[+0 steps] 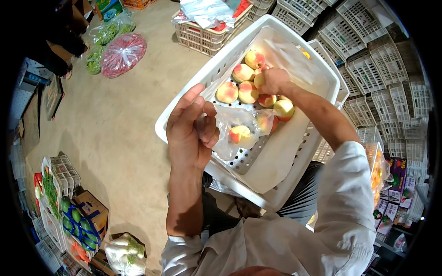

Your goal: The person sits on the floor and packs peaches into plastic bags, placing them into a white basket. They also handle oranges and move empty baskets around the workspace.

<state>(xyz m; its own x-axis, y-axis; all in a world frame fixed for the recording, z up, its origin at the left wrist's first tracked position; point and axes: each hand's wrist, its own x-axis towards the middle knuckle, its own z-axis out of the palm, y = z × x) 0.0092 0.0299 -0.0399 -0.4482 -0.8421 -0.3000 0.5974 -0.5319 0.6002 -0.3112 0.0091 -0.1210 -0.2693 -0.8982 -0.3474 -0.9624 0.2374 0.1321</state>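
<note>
A white plastic crate (293, 22) with a perforated bottom stands tilted in front of me, partly lined with a translucent sheet (272, 165). Several yellow-red peaches (227, 92) lie together in it. My left hand (193, 124) is at the crate's near left side, its fingers curled on the edge of a clear plastic bag (224, 150). One peach (240, 134) shows inside that bag, low over the crate floor. Among the loose fruit, my right hand (275, 81) has its fingers around a peach (259, 80), which they partly hide.
Stacked white crates (366, 69) line the right side. Beyond my crate stands a beige crate (197, 38) topped with plastic bags. On the floor are a bag of red produce (123, 55), bagged white vegetables (126, 253) and netted green fruit (76, 215). Another person's foot (68, 74) is at upper left.
</note>
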